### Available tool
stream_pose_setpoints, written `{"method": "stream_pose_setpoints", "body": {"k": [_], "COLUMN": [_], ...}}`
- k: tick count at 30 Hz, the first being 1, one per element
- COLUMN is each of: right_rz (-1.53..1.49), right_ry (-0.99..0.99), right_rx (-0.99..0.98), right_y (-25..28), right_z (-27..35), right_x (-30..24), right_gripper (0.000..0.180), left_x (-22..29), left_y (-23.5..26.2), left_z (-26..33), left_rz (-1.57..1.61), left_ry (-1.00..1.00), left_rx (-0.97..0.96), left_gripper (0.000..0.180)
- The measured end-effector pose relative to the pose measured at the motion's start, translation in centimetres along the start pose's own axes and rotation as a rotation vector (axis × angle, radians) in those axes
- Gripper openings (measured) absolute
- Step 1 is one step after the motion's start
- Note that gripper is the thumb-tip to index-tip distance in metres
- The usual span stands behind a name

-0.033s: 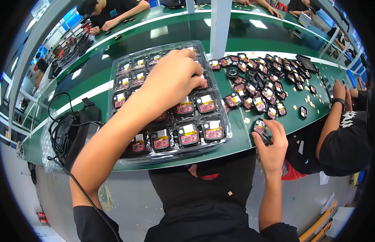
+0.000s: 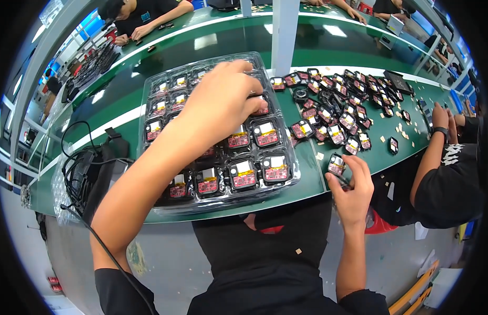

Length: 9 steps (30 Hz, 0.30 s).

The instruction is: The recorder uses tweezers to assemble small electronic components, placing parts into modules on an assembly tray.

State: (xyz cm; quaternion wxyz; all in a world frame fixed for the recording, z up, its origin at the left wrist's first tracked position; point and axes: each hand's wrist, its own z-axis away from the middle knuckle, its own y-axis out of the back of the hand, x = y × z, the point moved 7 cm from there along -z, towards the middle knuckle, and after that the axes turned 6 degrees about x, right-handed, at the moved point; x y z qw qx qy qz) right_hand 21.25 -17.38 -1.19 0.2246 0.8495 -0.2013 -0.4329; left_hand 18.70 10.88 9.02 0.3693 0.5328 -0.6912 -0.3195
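My left hand (image 2: 223, 100) reaches over a clear plastic tray (image 2: 239, 199) whose pockets hold rows of small black-framed electronic modules. Each shows a red circuit board, a silvery block and yellow tape, like the module (image 2: 266, 135) near the tray's right side. The fingers are curled, with thumb and fingertips closed on a module (image 2: 263, 108) in the right column; my hand partly covers it. Right of the tray, at the table's near edge, my right hand (image 2: 356, 186) pinches another such module (image 2: 336, 165) by its side, its board facing up.
A loose pile of modules (image 2: 336, 107) spreads on the green table (image 2: 307, 157) beyond my right hand, with small tan squares scattered near it. Black cables (image 2: 78, 168) and a dark bag-like item lie at left. A grey post (image 2: 285, 39) rises behind the tray. A co-worker's arm (image 2: 433, 152) is at right.
The module in my right hand has turned slightly, so more of its face shows. My left hand stays at the same module in the tray.
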Motion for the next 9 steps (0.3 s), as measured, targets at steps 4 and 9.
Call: {"method": "stream_pose_setpoints", "body": {"k": [4,9], "right_rz": [-0.183,-0.582], "right_ry": [0.155,0.206], "right_rx": [0.055,-0.037], "right_y": [1.7,2.2], "right_z": [1.3,2.9], "right_x": [-1.1,-4.0], "right_gripper": [0.059,0.064], "left_x": [5.9,11.1], "left_y": [3.4,4.0], "left_z": [0.8,5.4], "left_rz": [0.203,0.607], "left_ry": [-0.075,-0.020], "left_rx": [0.131,-0.099], "left_gripper": [0.024,0.033]}}
